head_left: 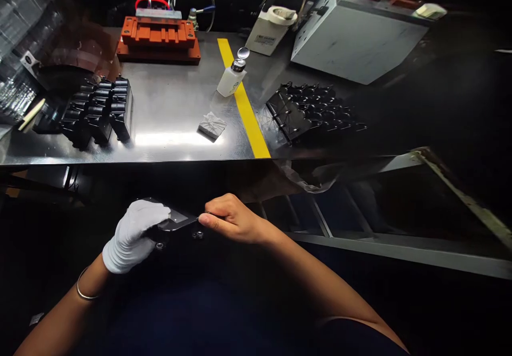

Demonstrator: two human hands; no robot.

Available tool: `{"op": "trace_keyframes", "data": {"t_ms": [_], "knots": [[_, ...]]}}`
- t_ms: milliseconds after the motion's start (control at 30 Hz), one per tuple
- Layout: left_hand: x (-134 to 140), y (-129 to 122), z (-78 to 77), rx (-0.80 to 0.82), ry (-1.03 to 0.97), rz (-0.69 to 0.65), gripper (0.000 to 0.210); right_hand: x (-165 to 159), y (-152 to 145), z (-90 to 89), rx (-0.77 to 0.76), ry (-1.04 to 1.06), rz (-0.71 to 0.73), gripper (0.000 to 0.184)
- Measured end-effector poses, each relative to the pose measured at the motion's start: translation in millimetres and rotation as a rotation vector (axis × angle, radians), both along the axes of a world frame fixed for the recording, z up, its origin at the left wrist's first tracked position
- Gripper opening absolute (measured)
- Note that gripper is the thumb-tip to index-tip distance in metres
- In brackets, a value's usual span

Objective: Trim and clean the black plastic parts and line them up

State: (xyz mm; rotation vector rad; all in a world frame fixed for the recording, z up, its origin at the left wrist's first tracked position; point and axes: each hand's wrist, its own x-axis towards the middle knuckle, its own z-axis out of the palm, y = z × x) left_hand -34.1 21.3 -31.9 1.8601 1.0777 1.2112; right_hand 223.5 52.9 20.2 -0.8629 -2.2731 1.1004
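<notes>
My left hand (138, 228), in a white knit glove with a metal bangle at the wrist, is closed around a black plastic part (176, 220). The part is dark and flat-faced, with a lighter grey rectangle on its upper face. Below it show small shiny round bits, too dim to name. My bare right hand (232, 218) is closed in a pinch at the part's right corner. Whether its fingertips grip the corner itself or a thin item there is hidden. Both hands are in front of the bench, below its edge.
On the metal bench (160, 100) stand stacked black parts (102, 112), more black parts (316, 111), a pump bottle (232, 79) and a crumpled grey cloth pad (213, 126). An orange fixture (158, 36), a beige holder (266, 31) and a grey box (356, 31) line the back. Yellow tape (250, 116) crosses the bench.
</notes>
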Motion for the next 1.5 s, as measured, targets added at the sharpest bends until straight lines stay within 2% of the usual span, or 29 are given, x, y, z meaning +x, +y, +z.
{"op": "trace_keyframes", "data": {"t_ms": [100,133,200,300,400,467,800,1000,1200,1367,1500], "knots": [[-1,1,1.8,-0.004,-0.027,-0.015,0.031,1,0,1.0,0.03,0.01,0.037,0.052],[-2,1,2.8,-0.087,-0.051,-0.001,0.034,0,0,1.3,0.082,0.01,0.033,0.053],[-2,2,4.8,-0.361,-0.119,-0.025,0.043,-4,4,2.7,0.245,-0.002,-0.005,0.054],[-2,5,5.8,-0.725,-0.227,-0.167,0.059,-9,10,6.7,0.487,-0.067,-0.011,0.06],[0,8,5.2,-0.863,-0.25,-0.261,0.061,-13,16,9.5,0.573,-0.111,0.082,0.064],[3,8,5.1,-0.893,-0.247,-0.261,0.062,-13,17,9.0,0.589,-0.124,0.102,0.065],[15,4,7.4,-0.953,-0.309,-0.219,0.069,-15,15,-0.4,0.705,-0.084,-0.026,0.064],[14,5,10.5,-0.984,-0.352,-0.249,0.07,-16,14,3.2,0.689,-0.041,-0.045,0.064],[14,7,8.0,-0.971,-0.35,-0.263,0.07,-15,15,4.6,0.677,-0.07,-0.026,0.065],[17,5,3.0,-0.958,-0.386,-0.269,0.068,-16,14,2.4,0.707,-0.018,-0.114,0.065],[18,7,4.8,-0.924,-0.387,-0.273,0.067,-15,14,0.6,0.73,-0.001,-0.159,0.065]]}}
